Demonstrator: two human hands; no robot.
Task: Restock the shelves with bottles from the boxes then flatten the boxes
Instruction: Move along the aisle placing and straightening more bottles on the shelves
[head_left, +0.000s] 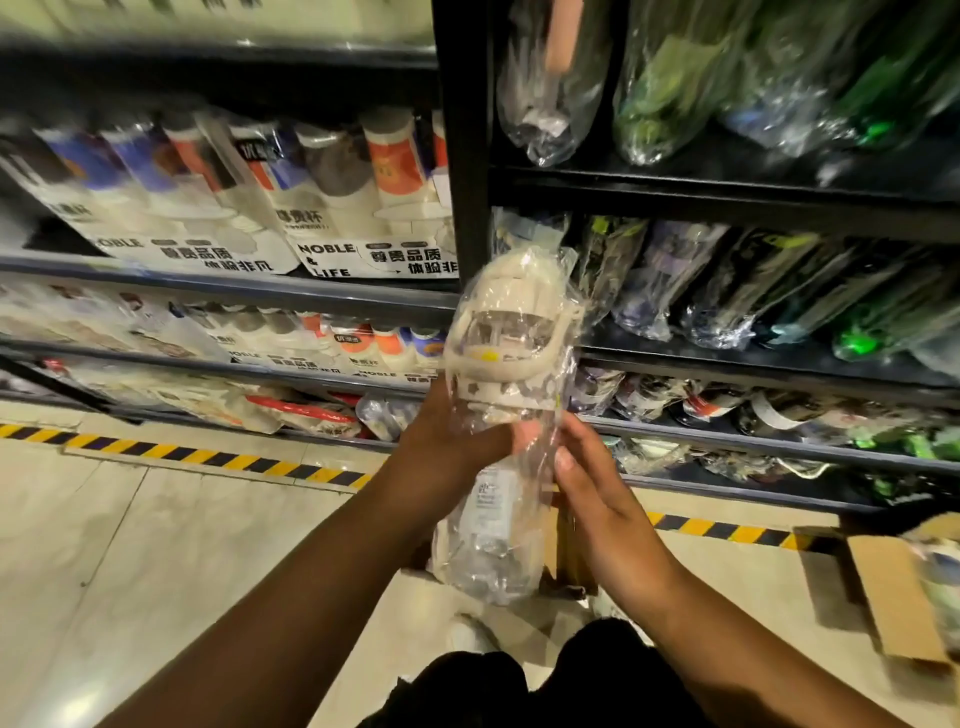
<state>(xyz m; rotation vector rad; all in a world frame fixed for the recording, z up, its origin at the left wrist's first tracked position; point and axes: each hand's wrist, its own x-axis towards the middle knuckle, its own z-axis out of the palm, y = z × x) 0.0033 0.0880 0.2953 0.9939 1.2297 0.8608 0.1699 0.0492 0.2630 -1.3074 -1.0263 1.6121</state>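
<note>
Both hands on one bottle (511, 332): clear body w/ beige lid, sealed in a plastic bag, held roughly upright in front of the shelves (727, 200), well above the floor (156, 519). I see the left hand (447, 441) wrapped round its middle, thumb across the front. My view of the right hand (597, 483) shows fingers (582, 436) curled on the bottle's right side, grasping it too. Cardboard box (883, 587) sits on the floor at far right, near the bottom shelf.

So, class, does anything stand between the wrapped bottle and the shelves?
Nothing visible does: the left hand and right hand hold the bottle in open air before the shelves, though bagged bottles crowd them.
</note>
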